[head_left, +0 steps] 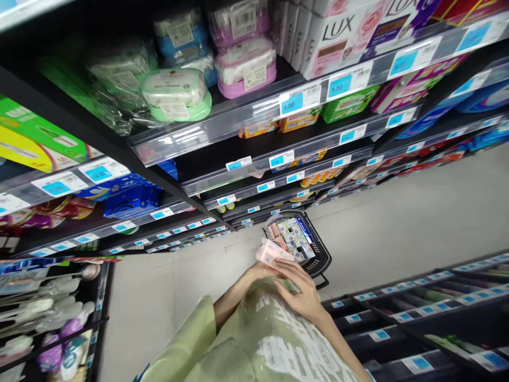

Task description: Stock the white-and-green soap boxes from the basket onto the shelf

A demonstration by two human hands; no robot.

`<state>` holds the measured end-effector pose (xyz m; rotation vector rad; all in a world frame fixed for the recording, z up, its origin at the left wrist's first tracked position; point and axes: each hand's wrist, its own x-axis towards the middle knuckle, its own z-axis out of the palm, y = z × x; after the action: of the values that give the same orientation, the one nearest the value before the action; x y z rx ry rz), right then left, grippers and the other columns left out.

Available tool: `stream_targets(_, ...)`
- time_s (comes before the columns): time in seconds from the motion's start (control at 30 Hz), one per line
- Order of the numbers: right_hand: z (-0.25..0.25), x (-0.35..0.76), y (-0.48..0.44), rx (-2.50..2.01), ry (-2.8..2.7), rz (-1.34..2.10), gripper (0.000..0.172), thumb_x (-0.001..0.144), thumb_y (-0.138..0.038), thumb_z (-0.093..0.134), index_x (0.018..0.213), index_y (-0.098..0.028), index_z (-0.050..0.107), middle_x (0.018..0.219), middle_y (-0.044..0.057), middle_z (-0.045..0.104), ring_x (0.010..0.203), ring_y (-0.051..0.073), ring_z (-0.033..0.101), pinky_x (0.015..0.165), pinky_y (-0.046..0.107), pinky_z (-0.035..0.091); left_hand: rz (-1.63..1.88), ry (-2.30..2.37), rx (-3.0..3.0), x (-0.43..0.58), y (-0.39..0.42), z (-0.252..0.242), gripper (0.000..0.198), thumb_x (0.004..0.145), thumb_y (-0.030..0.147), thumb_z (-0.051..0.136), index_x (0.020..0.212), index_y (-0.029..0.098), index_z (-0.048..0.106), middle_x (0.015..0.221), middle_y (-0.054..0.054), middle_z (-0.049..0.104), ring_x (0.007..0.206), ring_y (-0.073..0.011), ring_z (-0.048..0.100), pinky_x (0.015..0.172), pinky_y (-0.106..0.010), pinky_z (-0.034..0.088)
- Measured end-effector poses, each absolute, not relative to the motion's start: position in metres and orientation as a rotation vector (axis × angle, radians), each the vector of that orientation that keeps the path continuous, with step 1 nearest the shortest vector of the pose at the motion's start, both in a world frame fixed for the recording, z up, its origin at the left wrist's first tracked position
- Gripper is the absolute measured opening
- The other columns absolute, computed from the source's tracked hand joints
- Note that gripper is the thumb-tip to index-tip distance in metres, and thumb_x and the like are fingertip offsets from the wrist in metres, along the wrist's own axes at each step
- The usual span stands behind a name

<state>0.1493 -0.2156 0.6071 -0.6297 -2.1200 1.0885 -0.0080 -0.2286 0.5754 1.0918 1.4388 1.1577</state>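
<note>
A pale pink package [273,250], probably soap judging by its boxy wrapped shape, is held low in front of my shirt. My left hand [264,270] grips it from below, its fingers mostly hidden behind the package and my other hand. Fingers of my right hand [298,286] lie across the package's near right side, closed against it, with the thumb apart. Just beyond, a black shopping basket [324,254] stands on the floor. Inside are several pink packs [275,232] and white-and-green boxes [294,236], with a blue one along the right side.
Shelves ahead carry soap dishes [177,93], LUX soap boxes [334,40] and orange soap packs [300,120] above price tags [300,101]. Wrapped long-handled goods [47,302] hang at the left. Another rack [397,329] stands at the lower right. Grey tiled floor [417,217] runs between.
</note>
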Motion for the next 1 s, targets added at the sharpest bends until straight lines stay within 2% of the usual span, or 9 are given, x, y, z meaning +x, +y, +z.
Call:
stream_targets(0.07,0.605,0.148,-0.214,-0.729,-2.055,1.066,0.044,0.088,-0.020,0.071,0.131,-0.029,0.065,0.126,0.010,0.073,0.118,0.030,0.068,0.103,0.050,0.057,1.128,1.312,1.055,-0.012,-0.232,0.570,0.072,0.052,0.044,0.096,0.115,0.023,0.068,0.098,-0.009,0.072,0.094,-0.0327,0.072,0.084,-0.050,0.064)
stream_targets(0.13,0.601,0.146,-0.213,-0.849,-2.023,1.061,0.051,0.086,-0.028,0.075,0.135,-0.027,0.062,0.131,0.013,0.069,0.122,0.033,0.066,0.105,0.054,0.055,1.114,1.204,0.974,-0.013,-0.236,0.567,0.073,0.054,0.044,0.094,0.116,0.019,0.064,0.104,-0.011,0.070,0.098,-0.0317,0.071,0.089,-0.049,0.062)
stream_targets(0.2,0.593,0.145,-0.214,-0.993,-1.966,1.119,0.064,0.081,-0.039,0.079,0.139,-0.023,0.058,0.137,0.016,0.066,0.121,0.035,0.066,0.098,0.052,0.060,1.120,1.280,0.940,-0.013,-0.239,0.568,0.071,0.060,0.038,0.090,0.121,0.017,0.060,0.112,-0.013,0.068,0.104,-0.0303,0.068,0.093,-0.047,0.059)
stream_targets(0.27,0.583,0.142,-0.216,-1.142,-1.881,1.246,0.071,0.080,-0.049,0.078,0.139,-0.018,0.055,0.130,0.017,0.069,0.108,0.032,0.072,0.085,0.046,0.065,1.086,1.483,1.054,-0.014,-0.243,0.574,0.068,0.062,0.030,0.087,0.123,0.018,0.059,0.118,-0.012,0.065,0.108,-0.0294,0.065,0.095,-0.044,0.057)
stream_targets(0.4,0.569,0.141,-0.224,-1.400,-1.737,1.463,0.054,0.086,-0.055,0.070,0.123,-0.016,0.065,0.098,0.012,0.080,0.078,0.027,0.076,0.071,0.038,0.065,0.808,1.628,1.411,-0.021,-0.250,0.594,0.066,0.069,0.025,0.082,0.130,0.024,0.058,0.122,-0.009,0.064,0.110,-0.0278,0.065,0.099,-0.040,0.054)
stream_targets(0.53,0.565,0.146,-0.231,-1.364,-1.702,1.574,0.047,0.085,-0.056,0.069,0.111,-0.017,0.070,0.094,0.009,0.081,0.080,0.028,0.077,0.070,0.036,0.064,0.530,1.693,1.533,-0.027,-0.258,0.604,0.070,0.071,0.034,0.080,0.134,0.027,0.051,0.125,-0.009,0.065,0.112,-0.0309,0.065,0.102,-0.045,0.052)
stream_targets(0.63,0.569,0.146,-0.231,-1.219,-1.771,1.635,0.043,0.085,-0.053,0.071,0.112,-0.019,0.071,0.099,0.009,0.081,0.084,0.028,0.077,0.075,0.037,0.064,0.461,1.713,1.549,-0.038,-0.261,0.602,0.064,0.069,0.035,0.082,0.126,0.028,0.054,0.119,-0.008,0.067,0.106,-0.0309,0.067,0.098,-0.046,0.054)
stream_targets(0.77,0.575,0.138,-0.224,-1.080,-1.685,1.795,0.039,0.091,-0.053,0.064,0.115,-0.023,0.073,0.107,0.010,0.080,0.094,0.029,0.077,0.086,0.040,0.065,0.553,1.947,1.620,-0.074,-0.252,0.619,0.053,0.061,0.031,0.085,0.106,0.027,0.058,0.103,-0.008,0.068,0.096,-0.0311,0.067,0.090,-0.048,0.056)
stream_targets(1.0,0.566,0.137,-0.228,-1.031,-1.663,1.850,0.037,0.096,-0.053,0.056,0.107,-0.025,0.076,0.108,0.009,0.080,0.094,0.027,0.076,0.084,0.039,0.065,1.127,2.494,1.984,-0.177,-0.203,0.719,0.066,0.068,0.035,0.079,0.128,0.020,0.056,0.116,-0.010,0.066,0.107,-0.0300,0.067,0.094,-0.042,0.055)
